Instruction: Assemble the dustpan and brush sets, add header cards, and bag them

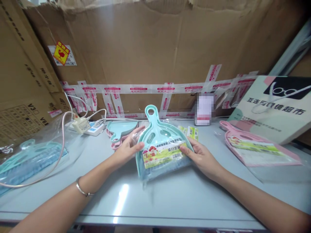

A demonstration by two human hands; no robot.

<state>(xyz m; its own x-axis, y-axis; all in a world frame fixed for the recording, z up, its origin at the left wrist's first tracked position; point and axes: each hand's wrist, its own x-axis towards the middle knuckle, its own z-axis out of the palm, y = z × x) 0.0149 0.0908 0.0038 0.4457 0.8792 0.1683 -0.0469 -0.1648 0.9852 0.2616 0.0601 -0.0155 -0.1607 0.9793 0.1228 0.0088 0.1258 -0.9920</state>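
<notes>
- The left hand (127, 145) is gripping the teal dustpan set (161, 146) at its left edge, thumb in front, fingers reaching behind; from this hand the set is lying toward three o'clock.
- The right hand (200, 157) is clamping the opposite edge, its thumb resting on the printed label (155, 157); from here the set is lying toward nine o'clock.
- Both hands are touching it, so neither is sitting nearer.
- The long axis is running from the handle (154, 121), pointing just short of twelve o'clock, to the wide edge, facing between five and six.
- The set is apparently hanging above the table (182, 200); a pink dustpan set (262, 149) is lying at three o'clock, stacked dustpans (123, 127) at ten.
</notes>
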